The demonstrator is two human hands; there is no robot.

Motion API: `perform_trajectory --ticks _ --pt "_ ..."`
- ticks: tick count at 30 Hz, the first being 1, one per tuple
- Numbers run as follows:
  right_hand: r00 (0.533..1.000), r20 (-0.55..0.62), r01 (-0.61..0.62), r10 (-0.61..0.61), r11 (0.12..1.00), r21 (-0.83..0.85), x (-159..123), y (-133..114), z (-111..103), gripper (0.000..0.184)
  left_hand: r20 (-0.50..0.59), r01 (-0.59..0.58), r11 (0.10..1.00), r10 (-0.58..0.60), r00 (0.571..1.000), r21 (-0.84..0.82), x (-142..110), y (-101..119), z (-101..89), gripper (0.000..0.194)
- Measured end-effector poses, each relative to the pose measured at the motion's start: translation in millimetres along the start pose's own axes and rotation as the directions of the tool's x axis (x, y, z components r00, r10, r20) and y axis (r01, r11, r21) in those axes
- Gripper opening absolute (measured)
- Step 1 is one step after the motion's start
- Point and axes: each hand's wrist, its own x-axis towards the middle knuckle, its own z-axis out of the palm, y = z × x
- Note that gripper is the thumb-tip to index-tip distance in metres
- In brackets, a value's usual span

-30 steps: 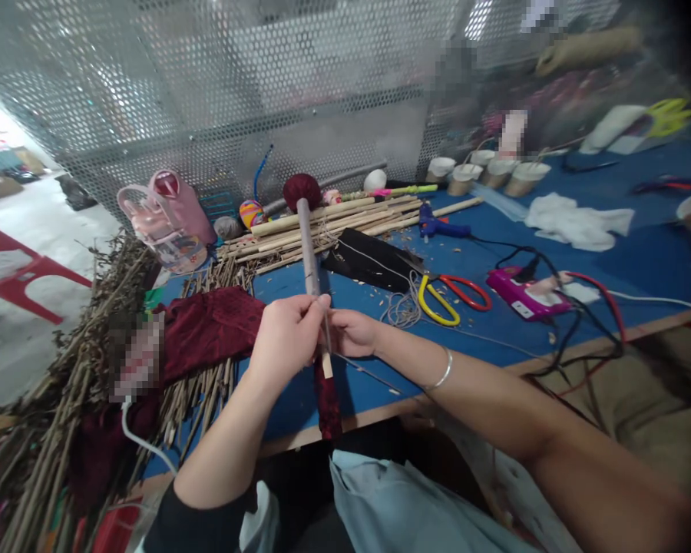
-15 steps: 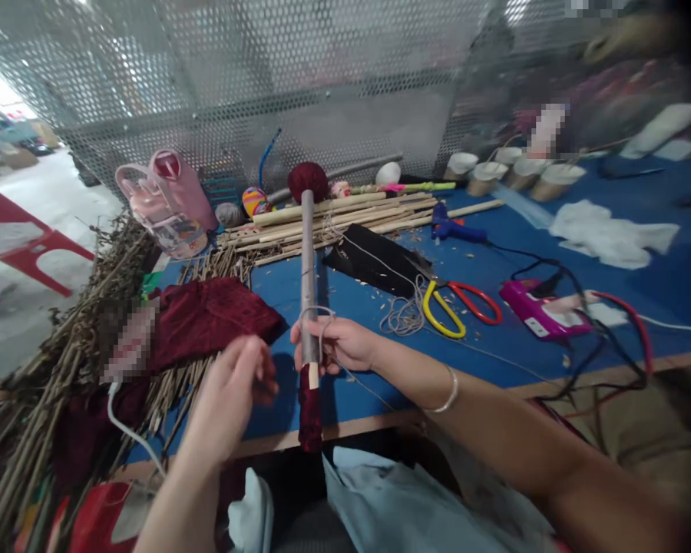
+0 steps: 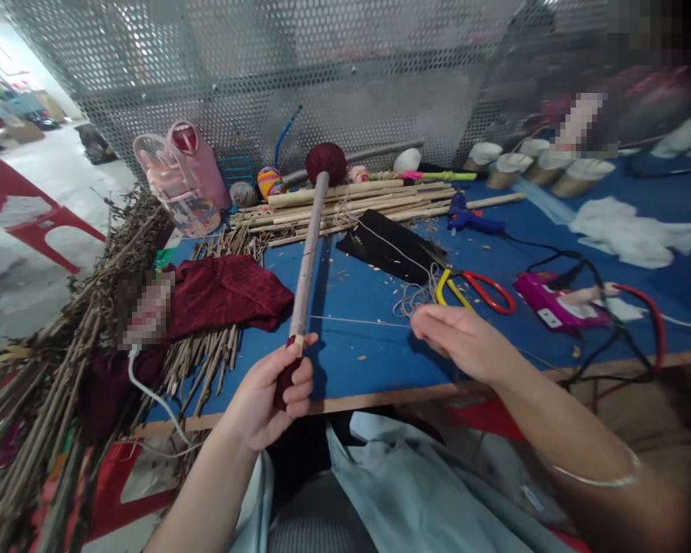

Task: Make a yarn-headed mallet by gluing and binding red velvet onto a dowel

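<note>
My left hand [image 3: 279, 388] is wrapped round the dark red, cloth-covered lower end of a long grey stick [image 3: 309, 261]. A dark red ball [image 3: 325, 163] shows at the stick's far end, which points away from me. My right hand [image 3: 461, 342] is pinched on a thin grey cord [image 3: 360, 320], stretched straight between it and the stick's lower part. Just beyond the right hand lie scissors [image 3: 487, 292] with one red and one yellow handle, beside a loose tangle of cord [image 3: 418, 298].
Left of the stick, dark red cloth [image 3: 224, 298] lies over dry twigs [image 3: 207, 361]. Pale sticks [image 3: 374, 203] and a black sheet [image 3: 388, 246] lie behind. A blue glue gun [image 3: 472, 219], purple power strip [image 3: 553, 299] and looping cables are on the right.
My left hand has taken hold of the stick's red end. The right hand has left the stick and moved right, drawing the cord taut. The stick leans slightly more to the right.
</note>
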Motion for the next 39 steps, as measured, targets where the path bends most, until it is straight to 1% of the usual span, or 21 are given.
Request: perform_trajectory --ticks 2,4,6,7,10,13,15,17,18,19,21,23,25,28,31,33,34,35,37,38,39 --pt "0.999 -0.042 -0.018 0.016 0.998 -0.057 -16 10 -8 0.041 0.001 0.0 0.999 0.0 1.0 0.039 1 -3 2.1 0.027" --pt "0.996 -0.092 -0.013 0.0 0.99 -0.142 -18 13 -4 0.04 0.021 0.001 1.0 -0.002 1.0 0.011 2 -5 5.3 0.023" --pt "0.971 -0.202 0.051 -0.125 0.941 -0.335 -11 10 8 0.03 0.063 0.017 0.997 -0.012 0.998 -0.075 1 -5 8.7 0.017" --pt "0.94 -0.255 0.093 -0.228 0.888 -0.45 -5 6 15 0.027 0.087 0.018 0.992 -0.008 0.996 -0.121 0 -4 10.2 0.015" --pt "0.816 -0.291 0.219 -0.499 0.733 -0.644 9 -15 36 0.049 0.115 -0.002 0.983 0.023 0.993 -0.182 -3 -5 13.3 0.022" --pt "0.772 -0.202 0.384 -0.603 0.695 -0.608 18 -50 47 0.03 0.04 -0.03 0.994 0.035 0.999 -0.105 -2 -10 13.2 0.023" --pt "0.72 -0.108 0.497 -0.685 0.618 -0.609 28 -79 48 0.02 0.011 -0.034 0.998 0.034 0.999 -0.057 3 -14 12.7 0.018" --pt "0.649 0.134 0.627 -0.749 0.427 -0.651 49 -105 49 0.024 0.025 -0.023 0.999 0.024 0.999 -0.041 8 -18 13.5 0.014" --pt "0.626 0.299 0.686 -0.72 0.327 -0.65 63 -115 52 0.026 0.037 -0.017 0.999 0.018 0.999 -0.04 11 -19 14.4 0.014" --pt "0.626 0.444 0.727 -0.641 0.274 -0.629 79 -120 56 0.028 0.047 -0.017 0.999 0.018 0.999 -0.037 13 -20 15.6 0.013" --pt "0.671 0.575 0.734 -0.468 0.306 -0.606 112 -120 67 0.034 0.058 -0.037 0.999 0.039 0.998 -0.036 15 -21 17.5 0.013" --pt "0.692 0.588 0.72 -0.418 0.355 -0.596 135 -109 78 0.037 0.052 -0.061 0.997 0.063 0.997 -0.043 14 -21 17.2 0.015" --pt "0.682 0.629 0.731 -0.372 0.374 -0.571 142 -99 85 0.035 0.037 -0.066 0.996 0.068 0.997 -0.053 12 -21 14.2 0.017" --pt "0.632 0.699 0.774 -0.334 0.328 -0.542 124 -102 89 0.027 0.01 -0.072 0.996 0.073 0.997 -0.059 10 -23 8.8 0.017" --pt "0.539 0.69 0.842 -0.482 0.298 -0.45 93 -121 91 0.017 -0.022 -0.105 0.993 0.104 0.994 -0.062 12 -26 8.1 0.01" --pt "0.473 0.673 0.88 -0.568 0.344 -0.328 77 -130 90 0.013 -0.043 -0.131 0.989 0.128 0.991 -0.062 12 -28 10.6 0.005" --pt "0.475 0.64 0.876 -0.604 0.393 -0.279 72 -131 87 0.017 -0.049 -0.135 0.989 0.132 0.99 -0.067 12 -28 12.1 0.005" --pt "0.513 0.568 0.852 -0.644 0.461 -0.247 69 -129 83 0.023 -0.049 -0.132 0.988 0.129 0.99 -0.077 11 -27 13.5 0.005" --pt "0.678 0.266 0.734 -0.686 0.651 -0.192 69 -116 70 0.032 -0.041 -0.118 0.987 0.115 0.993 -0.106 7 -26 15.6 0.008" --pt "0.771 0.072 0.636 -0.632 0.761 -0.128 72 -107 63 0.035 -0.036 -0.113 0.987 0.109 0.993 -0.115 6 -25 16.4 0.009" --pt "0.854 -0.11 0.51 -0.508 0.86 -0.016 77 -96 57 0.038 -0.032 -0.11 0.987 0.107 0.994 -0.117 4 -24 17.0 0.01"
